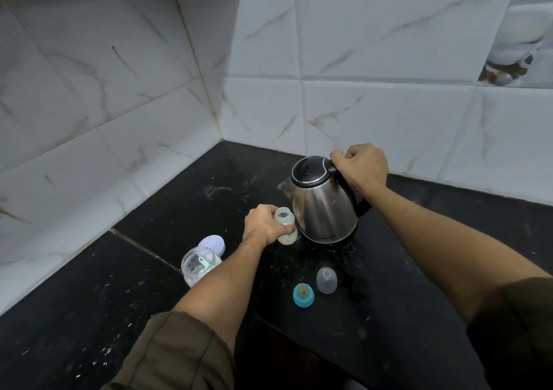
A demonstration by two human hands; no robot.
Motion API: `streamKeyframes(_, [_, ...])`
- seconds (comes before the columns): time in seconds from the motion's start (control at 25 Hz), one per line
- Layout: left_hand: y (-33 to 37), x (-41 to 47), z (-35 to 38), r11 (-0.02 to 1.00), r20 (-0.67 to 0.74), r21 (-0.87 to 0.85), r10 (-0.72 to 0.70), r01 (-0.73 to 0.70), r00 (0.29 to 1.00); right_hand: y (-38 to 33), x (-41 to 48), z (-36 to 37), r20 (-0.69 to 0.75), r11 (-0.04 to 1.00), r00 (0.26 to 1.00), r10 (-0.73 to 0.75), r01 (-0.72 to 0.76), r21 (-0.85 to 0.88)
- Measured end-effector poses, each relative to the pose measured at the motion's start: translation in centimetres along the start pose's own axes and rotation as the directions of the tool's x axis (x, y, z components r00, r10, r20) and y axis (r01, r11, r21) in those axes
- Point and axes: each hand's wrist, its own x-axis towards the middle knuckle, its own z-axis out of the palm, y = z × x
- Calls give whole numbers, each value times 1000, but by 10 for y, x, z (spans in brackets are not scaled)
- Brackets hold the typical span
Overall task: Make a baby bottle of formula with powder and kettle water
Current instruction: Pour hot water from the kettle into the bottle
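L hand [261, 225] grips open bottle [285, 225] beside steel kettle [321, 201], R hand [360, 165] on its handle; bottle maybe holds powder.

Both forearms are bare below olive-brown sleeves [179, 356] (loose, creased fabric, pushed up near the elbows).

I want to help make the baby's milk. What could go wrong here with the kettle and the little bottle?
Hot water could splash the left hand, which is wrapped around the small clear plastic baby bottle right beside the shiny steel kettle. The bottle's mouth is narrow, so the pour may miss and wet the black stone counter. The right hand grips the kettle's handle close to the black lid, where steam may escape.
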Motion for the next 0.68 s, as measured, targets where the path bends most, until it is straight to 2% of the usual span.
streamKeyframes(0.4, [-12,-3,9,999,-2,-20,-43,43,999,31,5,2,45,992,997,67,-71,109])
streamKeyframes(0.68, [-14,-10,14,999,4,-13,-34,34,999,47,7,-6,93,996,995,37,-44,83])
